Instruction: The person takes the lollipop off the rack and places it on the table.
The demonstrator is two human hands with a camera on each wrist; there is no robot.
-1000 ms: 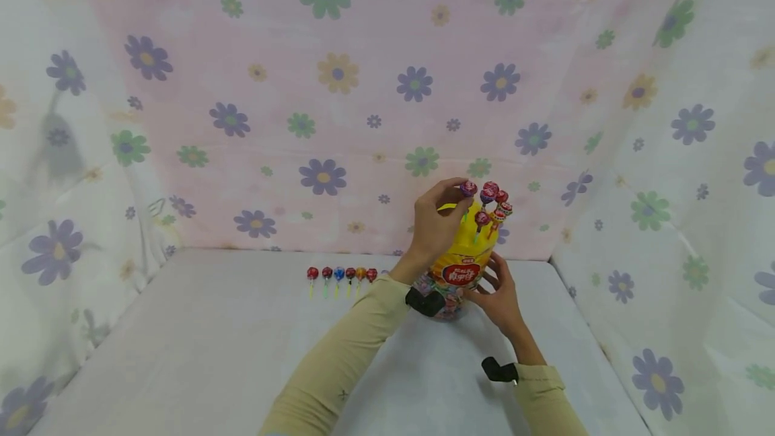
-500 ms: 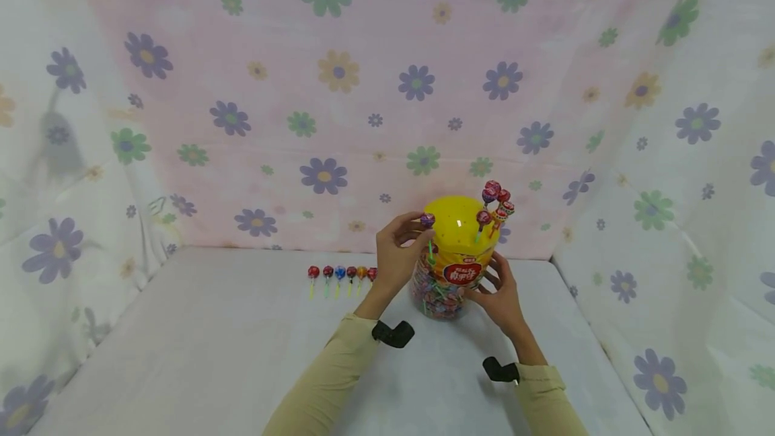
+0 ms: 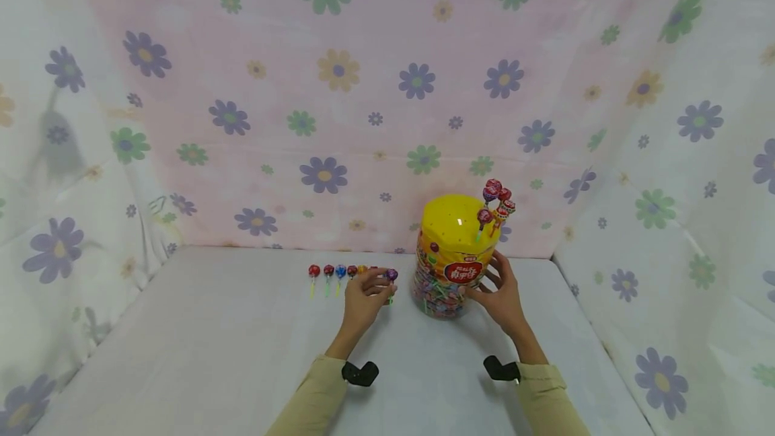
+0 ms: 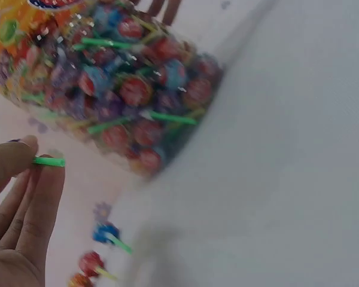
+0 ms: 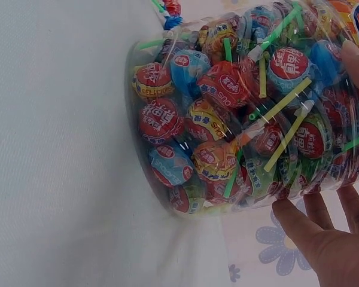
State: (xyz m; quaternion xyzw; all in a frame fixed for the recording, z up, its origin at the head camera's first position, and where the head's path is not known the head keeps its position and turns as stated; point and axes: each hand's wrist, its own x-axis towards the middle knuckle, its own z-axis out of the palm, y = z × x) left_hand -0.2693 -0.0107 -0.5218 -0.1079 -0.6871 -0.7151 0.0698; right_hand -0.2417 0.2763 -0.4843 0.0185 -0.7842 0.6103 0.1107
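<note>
My left hand [image 3: 362, 301] pinches a purple-wrapped lollipop [image 3: 391, 275] by its green stick [image 4: 49, 161] between thumb and fingers. It is low over the table, at the right end of a row of lollipops [image 3: 328, 270]. To the right stands a clear candy jar [image 3: 437, 291] with a yellow lid [image 3: 453, 214], packed with wrapped lollipops. My right hand [image 3: 501, 298] grips the jar's right side, the thumb in front and fingers round the back. Several red and purple lollipops [image 3: 493, 188] stick up from the lid's right side.
The row lies on a white table [image 3: 212, 342], sticks toward me; my left hand hides part of it. A flower-patterned cloth [image 3: 363, 140] hangs behind the table and along both sides. In the left wrist view a blue lollipop [image 4: 106, 232] lies below the jar.
My left hand has carried the purple lollipop from the jar's lid down and left to the row on the table. My right hand has stayed on the jar.
</note>
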